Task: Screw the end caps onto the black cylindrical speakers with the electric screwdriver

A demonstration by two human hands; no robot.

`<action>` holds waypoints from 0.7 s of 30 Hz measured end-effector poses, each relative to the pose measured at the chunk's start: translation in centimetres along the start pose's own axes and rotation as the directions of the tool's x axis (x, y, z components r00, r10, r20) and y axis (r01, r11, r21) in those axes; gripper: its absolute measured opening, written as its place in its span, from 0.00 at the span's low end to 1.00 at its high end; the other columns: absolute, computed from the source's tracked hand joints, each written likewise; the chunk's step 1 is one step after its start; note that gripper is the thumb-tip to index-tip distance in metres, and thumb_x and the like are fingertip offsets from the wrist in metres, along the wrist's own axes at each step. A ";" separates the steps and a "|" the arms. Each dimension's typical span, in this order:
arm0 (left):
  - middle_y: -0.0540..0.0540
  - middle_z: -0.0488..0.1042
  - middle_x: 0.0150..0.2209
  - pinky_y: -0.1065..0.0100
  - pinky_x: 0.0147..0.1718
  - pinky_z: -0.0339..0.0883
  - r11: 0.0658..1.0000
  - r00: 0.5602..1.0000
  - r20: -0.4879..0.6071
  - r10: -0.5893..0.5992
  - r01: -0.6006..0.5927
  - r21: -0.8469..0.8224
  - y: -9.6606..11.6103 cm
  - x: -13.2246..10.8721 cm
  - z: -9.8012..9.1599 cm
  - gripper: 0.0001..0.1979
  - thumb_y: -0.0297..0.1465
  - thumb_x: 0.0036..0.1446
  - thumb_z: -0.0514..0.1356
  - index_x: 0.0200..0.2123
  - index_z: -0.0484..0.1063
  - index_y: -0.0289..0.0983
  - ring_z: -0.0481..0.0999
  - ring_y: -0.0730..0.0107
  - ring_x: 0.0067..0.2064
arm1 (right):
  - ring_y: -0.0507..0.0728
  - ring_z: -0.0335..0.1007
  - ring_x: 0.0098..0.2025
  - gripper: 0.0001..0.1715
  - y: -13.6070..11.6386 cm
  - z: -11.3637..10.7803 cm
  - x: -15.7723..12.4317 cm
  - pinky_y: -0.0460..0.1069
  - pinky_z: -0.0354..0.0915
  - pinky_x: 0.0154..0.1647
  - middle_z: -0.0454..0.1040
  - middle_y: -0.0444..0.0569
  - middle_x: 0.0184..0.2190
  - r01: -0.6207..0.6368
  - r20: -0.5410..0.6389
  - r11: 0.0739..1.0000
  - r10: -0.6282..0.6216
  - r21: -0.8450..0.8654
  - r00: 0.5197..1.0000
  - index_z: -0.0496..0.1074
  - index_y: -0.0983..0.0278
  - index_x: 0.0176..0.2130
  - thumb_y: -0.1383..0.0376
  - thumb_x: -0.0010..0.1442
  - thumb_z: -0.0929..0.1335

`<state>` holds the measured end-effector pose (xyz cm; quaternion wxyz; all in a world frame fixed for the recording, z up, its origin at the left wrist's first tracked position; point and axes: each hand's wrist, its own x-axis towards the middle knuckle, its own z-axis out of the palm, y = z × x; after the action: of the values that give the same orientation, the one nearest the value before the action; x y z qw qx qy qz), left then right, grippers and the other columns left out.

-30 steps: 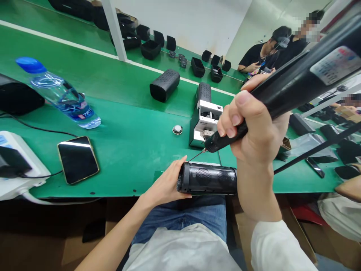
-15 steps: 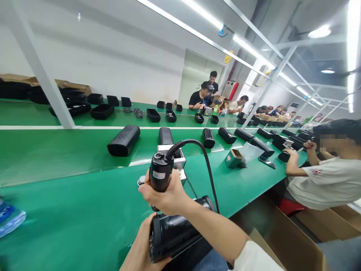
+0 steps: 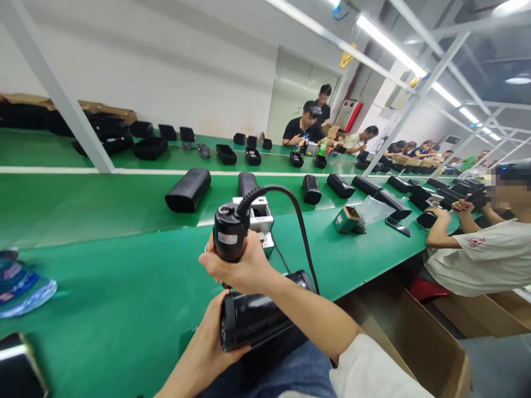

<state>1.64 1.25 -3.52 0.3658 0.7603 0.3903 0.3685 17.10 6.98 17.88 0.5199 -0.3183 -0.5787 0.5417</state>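
Note:
My right hand is wrapped round a black corded electric screwdriver, held upright with its cord arching off to the right. Its lower end meets or hovers just over the near end of a black housing with a perforated silver mesh; whether the tip touches cannot be made out. This housing, which looks like a speaker body, lies across my lap at the bench edge. My left hand grips its left end, fingers curled underneath and thumb side on top. Behind the screwdriver stands a silver box-like fixture, partly hidden.
Several black housings line the green bench. A green box and a phone lie to the right. At left are a water bottle and another phone. A co-worker sits at right, near cardboard boxes.
My view has shifted, bringing the phone at lower left and more of the bottle into sight. Both hands keep their grips on the screwdriver and housing.

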 end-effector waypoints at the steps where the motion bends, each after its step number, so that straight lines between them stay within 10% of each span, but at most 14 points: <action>1: 0.32 0.73 0.69 0.35 0.68 0.74 1.000 1.000 0.016 -0.006 0.006 0.001 0.5 0.0 -0.1 0.48 0.33 0.54 0.77 0.74 0.59 0.42 0.77 0.34 0.69 | 0.50 0.64 0.22 0.24 -0.5 0.0 -0.2 0.46 0.64 0.21 0.68 0.38 0.23 0.011 0.023 1.000 -0.011 -0.006 1.000 0.71 0.59 0.30 0.59 0.51 0.85; 6: 0.31 0.67 0.73 0.34 0.72 0.69 0.999 0.998 0.057 -0.030 0.029 0.027 1.9 0.0 -0.5 0.54 0.34 0.54 0.79 0.76 0.53 0.44 0.71 0.34 0.74 | 0.49 0.65 0.18 0.19 -4.7 -2.5 0.1 0.46 0.66 0.21 0.70 0.34 0.22 0.286 -0.027 0.957 -0.285 0.049 0.958 0.74 0.57 0.45 0.57 0.62 0.82; 13: 0.33 0.66 0.74 0.38 0.72 0.71 0.998 0.997 0.069 -0.039 0.035 0.057 2.6 0.0 -0.8 0.58 0.32 0.52 0.81 0.77 0.50 0.47 0.72 0.35 0.74 | 0.47 0.59 0.15 0.19 -6.4 -8.6 4.3 0.47 0.61 0.17 0.61 0.32 0.18 0.611 -0.315 0.735 -0.678 -0.294 0.665 0.70 0.56 0.33 0.58 0.63 0.81; 21: 0.34 0.66 0.74 0.38 0.73 0.71 0.996 0.995 0.076 -0.063 0.059 0.059 2.7 -0.1 -0.9 0.59 0.32 0.52 0.81 0.77 0.50 0.48 0.72 0.36 0.74 | 0.48 0.62 0.16 0.16 -2.5 -8.5 5.9 0.47 0.64 0.17 0.65 0.35 0.20 0.553 -0.289 0.752 -0.653 -0.358 0.701 0.72 0.57 0.34 0.58 0.68 0.79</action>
<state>1.67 0.23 -0.82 0.3699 0.7718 0.4093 0.3161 24.14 14.46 20.65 0.7319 -0.2733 -0.5952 0.1883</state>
